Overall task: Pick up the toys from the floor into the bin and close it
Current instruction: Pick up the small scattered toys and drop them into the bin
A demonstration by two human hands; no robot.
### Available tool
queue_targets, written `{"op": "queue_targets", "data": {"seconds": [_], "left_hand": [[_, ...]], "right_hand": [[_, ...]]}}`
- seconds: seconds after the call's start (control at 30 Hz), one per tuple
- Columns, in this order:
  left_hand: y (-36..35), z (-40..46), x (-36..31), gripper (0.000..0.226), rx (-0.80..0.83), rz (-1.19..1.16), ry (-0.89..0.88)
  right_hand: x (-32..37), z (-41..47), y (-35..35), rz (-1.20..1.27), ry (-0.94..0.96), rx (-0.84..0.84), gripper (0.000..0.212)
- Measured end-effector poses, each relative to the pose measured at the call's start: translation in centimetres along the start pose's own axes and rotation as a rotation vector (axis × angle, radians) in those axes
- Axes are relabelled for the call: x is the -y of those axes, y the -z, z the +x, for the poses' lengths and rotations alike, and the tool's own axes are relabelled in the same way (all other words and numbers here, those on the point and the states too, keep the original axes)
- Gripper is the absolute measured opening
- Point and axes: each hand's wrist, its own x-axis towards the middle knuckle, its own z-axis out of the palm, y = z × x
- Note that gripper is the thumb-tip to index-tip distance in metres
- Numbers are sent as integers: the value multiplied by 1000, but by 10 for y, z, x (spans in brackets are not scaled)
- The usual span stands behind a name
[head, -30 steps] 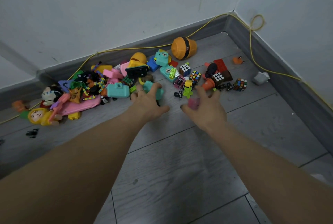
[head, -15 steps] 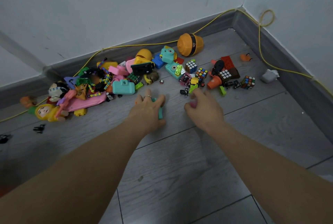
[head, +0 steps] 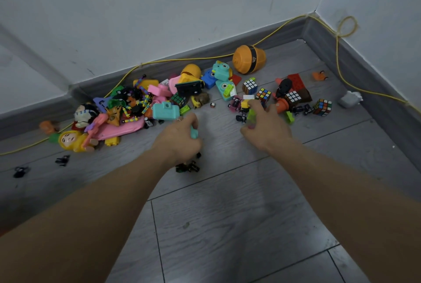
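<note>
A pile of small plastic toys lies along the grey skirting: a teal toy camera [head: 165, 111], several puzzle cubes [head: 250, 86], a large orange top-shaped toy [head: 249, 59], a yellow doll [head: 71, 141], a long pink toy [head: 118, 129]. My left hand [head: 180, 138] grips a small teal toy [head: 194, 132] just in front of the pile, and a dark little toy [head: 188, 166] lies under my wrist. My right hand [head: 265, 126] curls round small toys, a pink piece [head: 251, 126] and a green one [head: 252, 115] showing between the fingers. No bin is in view.
A yellow cable [head: 339, 59] runs along both walls and loops in the corner. A white object [head: 349, 98] sits by the right skirting. Two small black toys [head: 62, 159] lie apart on the left. Grey plank floor [head: 227, 225] stretches toward me.
Both hands have drawn back slightly from the pile with toys in their grasp. My right hand has picked up a green piece beside the pink one. The view has shifted left and down.
</note>
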Motion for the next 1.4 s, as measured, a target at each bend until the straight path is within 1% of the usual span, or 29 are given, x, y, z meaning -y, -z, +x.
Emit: {"op": "queue_targets", "data": {"seconds": [0.07, 0.1, 0.13, 0.17, 0.23, 0.27, 0.33, 0.4, 0.47, 0.53, 0.6, 0.7, 0.77, 0.83, 0.9, 1.1, 1.23, 1.37, 1.4], "left_hand": [[10, 3, 6, 23, -77, -126, 73], [16, 3, 11, 24, -80, -180, 130], [22, 2, 17, 25, -39, -191, 181], [26, 1, 22, 26, 51, -146, 214], [30, -5, 26, 30, 290, 31, 230], [29, -8, 27, 35, 375, 114, 234], [25, -15, 25, 51, 446, 227, 215], [16, -20, 22, 65, 425, 331, 136], [7, -23, 21, 72, 367, 462, 13], [-1, -25, 19, 71, 315, 576, -115], [-6, -26, 18, 69, 284, 636, -208], [-10, -28, 17, 71, 272, 690, -287], [-11, -29, 17, 65, 273, 710, -325], [-13, -31, 16, 58, 277, 701, -345], [-15, -33, 14, 56, 282, 696, -345], [-18, -38, 12, 55, 248, 670, -320], [-23, -41, 15, 71, 221, 572, -282], [-27, -39, 15, 95, 182, 473, -220], [-28, -39, 14, 97, 187, 467, -204]], "right_hand": [[3, 2, 1, -38, 37, 13, 67], [5, 3, 0, -49, 57, 29, 69], [8, 3, -1, -61, 78, 49, 71], [10, 3, -1, -78, 98, 70, 72], [15, 4, -3, -124, 138, 112, 71], [17, 5, -3, -151, 154, 135, 69], [22, 6, -3, -191, 168, 189, 65], [27, 7, -1, -206, 161, 225, 62], [29, 9, -1, -207, 142, 241, 62], [30, 9, -2, -195, 127, 250, 63], [30, 8, -4, -179, 117, 253, 64], [30, 5, -6, -162, 112, 255, 70], [31, 2, -8, -144, 113, 266, 67], [32, -1, -9, -136, 122, 277, 60], [33, -5, -9, -147, 125, 288, 55], [33, -19, -12, -125, 121, 270, 53], [36, -25, -15, -112, 144, 298, 55], [41, -27, -17, -128, 165, 304, 49], [41, -27, -17, -126, 163, 303, 49]]}}
